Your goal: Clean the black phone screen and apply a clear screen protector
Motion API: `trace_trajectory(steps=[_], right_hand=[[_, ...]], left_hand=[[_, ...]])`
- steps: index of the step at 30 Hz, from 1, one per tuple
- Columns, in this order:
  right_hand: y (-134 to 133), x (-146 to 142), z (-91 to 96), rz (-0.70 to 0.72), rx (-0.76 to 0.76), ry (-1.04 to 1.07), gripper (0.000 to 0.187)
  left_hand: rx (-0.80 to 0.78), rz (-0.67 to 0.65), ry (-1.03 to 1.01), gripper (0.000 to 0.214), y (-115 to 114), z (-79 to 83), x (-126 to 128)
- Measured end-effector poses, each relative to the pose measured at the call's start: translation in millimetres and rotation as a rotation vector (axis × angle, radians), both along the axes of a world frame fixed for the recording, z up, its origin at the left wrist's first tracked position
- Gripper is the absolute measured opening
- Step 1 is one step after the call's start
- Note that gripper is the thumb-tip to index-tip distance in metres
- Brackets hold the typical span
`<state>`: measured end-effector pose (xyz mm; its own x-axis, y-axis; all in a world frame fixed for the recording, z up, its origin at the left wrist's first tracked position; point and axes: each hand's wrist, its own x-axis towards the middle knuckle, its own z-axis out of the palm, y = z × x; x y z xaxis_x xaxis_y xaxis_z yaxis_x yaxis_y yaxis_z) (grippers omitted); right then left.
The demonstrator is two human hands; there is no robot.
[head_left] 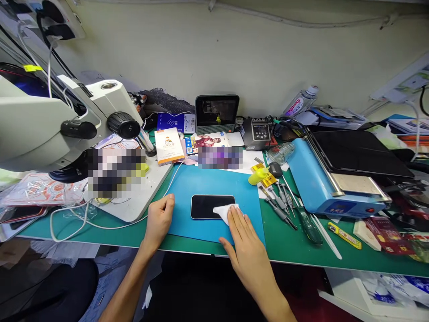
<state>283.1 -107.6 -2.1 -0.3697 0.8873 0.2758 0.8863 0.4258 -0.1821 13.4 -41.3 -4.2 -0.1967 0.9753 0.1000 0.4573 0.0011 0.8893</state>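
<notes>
A smartphone with a dark screen and a light frame lies flat on the blue mat. Over its right end my right hand presses a white tissue against the glass, its fingers laid straight and the thumb apart. Part of the tissue is hidden under the fingertips. My left hand is closed in a fist at the mat's left edge, apart from the phone; nothing shows in it.
A microscope overhangs the left side. Right of the mat lie several screwdrivers, a yellow-topped bottle and a yellow cutter. Beyond them stands a blue heating machine. A small screen and boxes stand behind.
</notes>
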Motion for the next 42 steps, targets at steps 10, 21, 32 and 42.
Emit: trace_trajectory(steps=[10,21,32,42], right_hand=[[48,-18,-3.4,-0.011,0.05,-0.011,0.084],[18,-23,0.4,0.023,0.045,-0.033,0.082],[-3,-37,-1.1,0.021,0.048,-0.041,0.08],[33,-68,-1.1,0.023,0.068,0.002,0.078]], left_hand=[[0.008,-0.024,0.006,0.048,0,0.6,-1],[0.039,-0.06,0.028,0.049,3,3.3,2],[0.058,-0.051,0.05,0.048,3,3.3,3],[0.063,-0.059,0.062,0.049,2,2.5,1]])
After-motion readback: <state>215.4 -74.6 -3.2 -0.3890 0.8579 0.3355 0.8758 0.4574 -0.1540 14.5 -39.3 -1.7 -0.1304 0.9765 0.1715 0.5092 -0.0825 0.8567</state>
